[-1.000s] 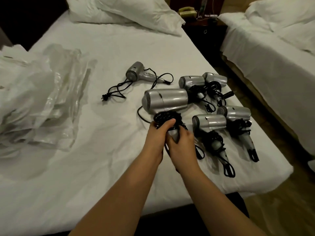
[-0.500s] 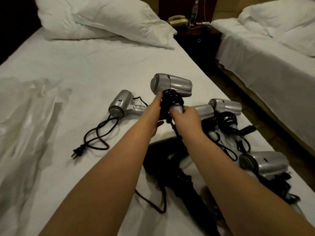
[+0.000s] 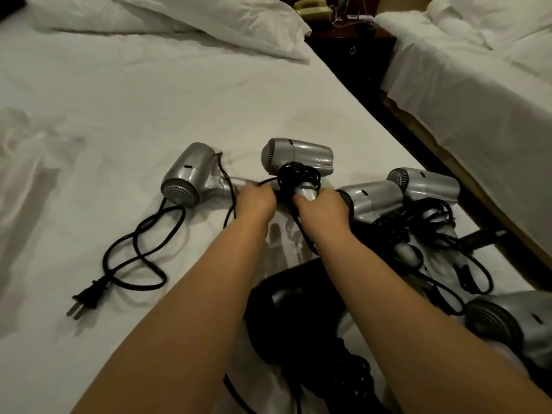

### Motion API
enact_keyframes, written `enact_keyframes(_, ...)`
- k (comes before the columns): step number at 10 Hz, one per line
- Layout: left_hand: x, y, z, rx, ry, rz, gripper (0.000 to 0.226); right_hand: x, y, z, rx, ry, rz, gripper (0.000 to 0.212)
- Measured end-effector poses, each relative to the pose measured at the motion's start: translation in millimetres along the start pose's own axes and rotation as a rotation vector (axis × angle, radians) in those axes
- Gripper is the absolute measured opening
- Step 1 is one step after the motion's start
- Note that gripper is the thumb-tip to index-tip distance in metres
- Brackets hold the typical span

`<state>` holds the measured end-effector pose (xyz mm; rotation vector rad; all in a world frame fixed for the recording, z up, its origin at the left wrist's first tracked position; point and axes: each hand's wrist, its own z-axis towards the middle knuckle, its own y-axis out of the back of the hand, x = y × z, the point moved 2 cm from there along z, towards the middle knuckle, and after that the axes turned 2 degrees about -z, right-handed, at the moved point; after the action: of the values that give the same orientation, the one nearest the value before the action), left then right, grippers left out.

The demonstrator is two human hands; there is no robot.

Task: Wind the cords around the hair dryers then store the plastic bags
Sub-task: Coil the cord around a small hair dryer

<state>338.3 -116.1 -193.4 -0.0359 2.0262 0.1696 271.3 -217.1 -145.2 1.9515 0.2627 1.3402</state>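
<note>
Head view: the right hand (image 3: 324,209) grips the silver handle of the wound hair dryer (image 3: 298,156), fingers curled round it just below the black coil (image 3: 298,176) of cord bunched at the neck. The left hand (image 3: 257,201) sits at nine o'clock of that handle, fingers curled in on a strand of the cord; whether it pinches the strand or only touches it cannot be told from here. The dryer stands at twelve o'clock of both hands, barrel lying across, on or just over the bed sheet (image 3: 149,100).

At nine o'clock lies the unwound dryer (image 3: 186,177), its loose cord (image 3: 140,249) trailing down to the plug (image 3: 86,300) at seven o'clock. At three o'clock sit wrapped dryers (image 3: 397,192), packed close together. The plastic bags (image 3: 27,150) are at the far left edge, well apart.

The risks: the coil looks bulky and untucked, so letting go early could let it spring loose. A strand of the loose cord runs right by the left hand, and snagging it could drag the unwound dryer along.
</note>
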Motion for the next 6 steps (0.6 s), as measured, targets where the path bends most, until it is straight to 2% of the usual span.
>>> enact_keyframes(1,-9,15,0,-0.035,-0.006,0.049,0.035,2,2,-2,-0.019,0.027,0.014,0.031)
enact_keyframes(2,-9,51,13,-0.301,-0.004,0.068,0.040,4,6,-5,-0.052,0.048,0.011,0.030)
enact_keyframes(3,-7,93,29,-0.440,0.004,0.070,0.040,4,9,-7,-0.062,0.054,-0.021,0.029)
enact_keyframes(4,-6,88,21,-0.301,0.053,-0.068,0.041,7,2,-9,0.026,0.042,-0.121,0.034)
enact_keyframes(5,-12,64,10,-0.090,0.110,-0.369,0.032,11,-13,-9,0.205,0.003,-0.201,0.053)
enact_keyframes(6,-17,53,18,-0.021,0.147,-0.654,0.053,7,-16,-4,0.356,-0.030,-0.157,0.057)
